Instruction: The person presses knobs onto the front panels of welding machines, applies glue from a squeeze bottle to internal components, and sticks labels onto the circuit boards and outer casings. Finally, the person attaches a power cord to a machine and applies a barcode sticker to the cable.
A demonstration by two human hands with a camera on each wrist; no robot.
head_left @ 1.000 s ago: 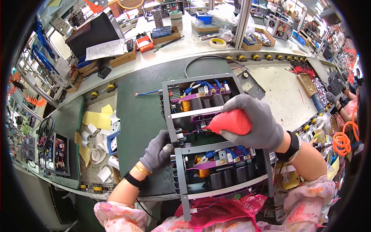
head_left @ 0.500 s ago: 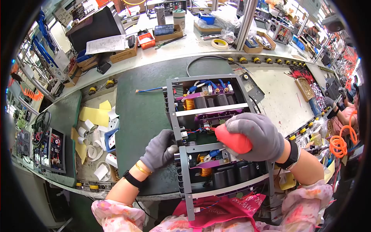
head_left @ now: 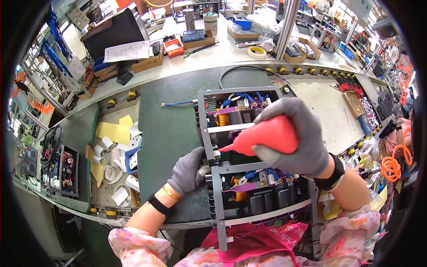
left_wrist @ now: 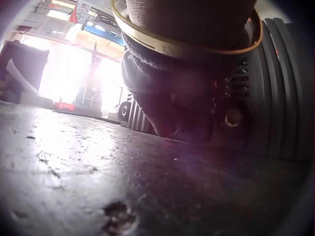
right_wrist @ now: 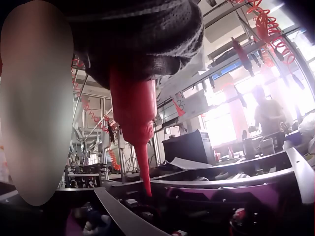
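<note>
In the head view the gloved right hand [head_left: 302,138] grips a red squeeze bottle [head_left: 271,135], its thin nozzle pointing left at a white connector [head_left: 217,153] inside the grey metal frame [head_left: 205,133] of an electronics unit. The right wrist view has the red nozzle [right_wrist: 142,167] pointing down over the frame. The gloved left hand [head_left: 188,171] rests at the left side of the units, fingers bent; whether it grips the edge cannot be told. A second unit [head_left: 267,216] with black capacitors and a copper coil lies nearer the body.
A black cable [head_left: 240,67] loops behind the units. Blue wires [head_left: 178,103] stick out to the left over the green mat [head_left: 164,133]. Left of the mat lie yellow paper [head_left: 113,133] and white pieces. Another unit [head_left: 66,171] stands far left; a tape roll [head_left: 256,52] lies behind.
The bottle has moved left, its nozzle going from the middle of the frame to the connector near the left edge. The left hand has stayed beside the units.
</note>
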